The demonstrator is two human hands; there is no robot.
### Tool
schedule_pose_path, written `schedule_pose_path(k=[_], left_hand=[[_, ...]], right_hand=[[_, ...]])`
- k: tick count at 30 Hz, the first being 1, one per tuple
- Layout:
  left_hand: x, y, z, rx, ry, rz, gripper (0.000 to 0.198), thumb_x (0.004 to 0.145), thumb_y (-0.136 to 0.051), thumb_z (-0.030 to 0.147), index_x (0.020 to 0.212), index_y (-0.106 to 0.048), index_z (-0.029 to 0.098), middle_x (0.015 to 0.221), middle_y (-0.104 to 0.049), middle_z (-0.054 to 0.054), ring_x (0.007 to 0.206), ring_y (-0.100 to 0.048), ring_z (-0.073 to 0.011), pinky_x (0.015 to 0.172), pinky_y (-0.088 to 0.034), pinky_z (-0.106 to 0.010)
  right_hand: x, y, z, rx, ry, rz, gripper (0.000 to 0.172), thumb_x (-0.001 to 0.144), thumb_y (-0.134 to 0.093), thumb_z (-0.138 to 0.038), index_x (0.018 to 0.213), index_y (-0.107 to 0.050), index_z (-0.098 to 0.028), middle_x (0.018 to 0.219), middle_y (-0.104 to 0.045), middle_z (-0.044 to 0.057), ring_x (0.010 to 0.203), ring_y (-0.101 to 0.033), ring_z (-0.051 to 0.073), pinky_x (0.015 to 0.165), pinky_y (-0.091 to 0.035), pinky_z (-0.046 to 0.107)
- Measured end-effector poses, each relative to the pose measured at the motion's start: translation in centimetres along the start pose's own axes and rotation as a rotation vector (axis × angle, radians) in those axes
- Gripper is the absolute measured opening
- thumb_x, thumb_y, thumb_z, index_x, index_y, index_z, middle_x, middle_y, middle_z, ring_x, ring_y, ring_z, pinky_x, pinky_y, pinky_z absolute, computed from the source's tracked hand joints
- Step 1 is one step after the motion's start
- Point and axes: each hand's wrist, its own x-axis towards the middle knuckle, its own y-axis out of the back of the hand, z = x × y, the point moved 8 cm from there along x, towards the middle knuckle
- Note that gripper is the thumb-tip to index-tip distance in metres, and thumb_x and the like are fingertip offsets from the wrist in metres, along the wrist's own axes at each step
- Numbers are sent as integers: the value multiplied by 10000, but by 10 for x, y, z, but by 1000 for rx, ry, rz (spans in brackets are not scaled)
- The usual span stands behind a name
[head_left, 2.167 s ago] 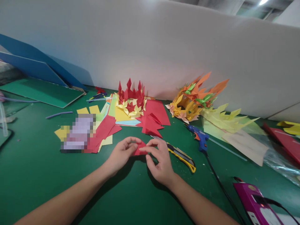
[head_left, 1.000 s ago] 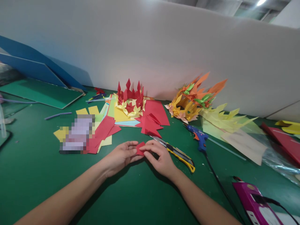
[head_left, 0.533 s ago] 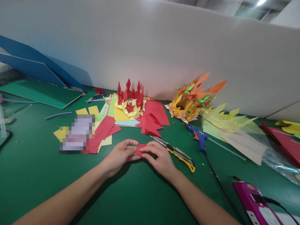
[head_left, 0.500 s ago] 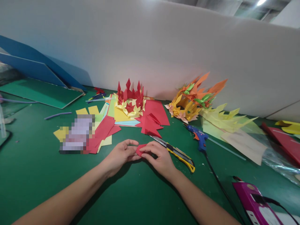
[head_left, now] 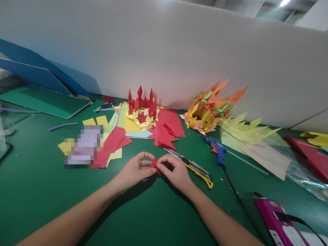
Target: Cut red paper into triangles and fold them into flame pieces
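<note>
A small folded red paper piece [head_left: 155,165] is pinched between both hands above the green table [head_left: 143,218]. My left hand [head_left: 134,171] grips its left side with thumb and fingers. From the right, my right hand [head_left: 175,171] holds the same piece between thumb and fingertips. Just behind the right hand lies a yellow and black utility knife [head_left: 196,168]. Pointed red paper shapes [head_left: 165,136] rest beyond the hands. Red paper strips [head_left: 110,147] lie to the left, beside a pixelated rectangular object [head_left: 85,145].
Red and yellow [head_left: 142,106] and orange paper crowns [head_left: 205,112] stand near the wall. A blue glue gun [head_left: 217,150] lies right of the knife, its cord running towards a magenta power strip [head_left: 279,218]. Blue and green boards [head_left: 46,99] are at left.
The red paper piece has turned more upright and shifted slightly right. The left thumb has moved right along it, and both hands have changed their grip.
</note>
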Motion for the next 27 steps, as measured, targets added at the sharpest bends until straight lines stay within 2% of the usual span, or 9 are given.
schedule_pose_path(k=[3, 8, 13, 27], left_hand=[[1, 2, -3, 41, -24, 38, 434, 558, -794, 191, 923, -561, 157, 794, -723, -39, 675, -657, -140, 679, -476, -257], [5, -2, -5, 7, -64, 3, 381, 558, -789, 203, 891, -614, 141, 902, -730, -85, 793, -675, -181, 791, -486, -302], [6, -6, -6, -19, -78, -43, 306, 595, -769, 212, 855, -623, 145, 843, -734, -57, 786, -670, -164, 803, -492, -297], [3, -6, -1, -16, -96, -15, 262, 614, -768, 250, 814, -637, 143, 719, -717, -32, 733, -664, -158, 782, -495, -290]], right_hand=[[0, -2, 3, -16, -31, -11, 107, 793, -566, -238, 712, -610, -184, 686, -617, 22, 610, -557, 139, 563, -459, 258], [-1, -2, 4, -22, -35, 16, 107, 780, -571, -253, 704, -603, -185, 655, -590, 6, 564, -525, 123, 517, -431, 235], [-1, -2, 3, -25, -36, 44, 110, 769, -568, -238, 675, -586, -183, 618, -550, -12, 527, -485, 103, 488, -405, 216], [-4, -5, 5, 49, -102, 52, 66, 761, -566, -231, 712, -550, -191, 601, -509, -38, 513, -457, 96, 493, -391, 220]])
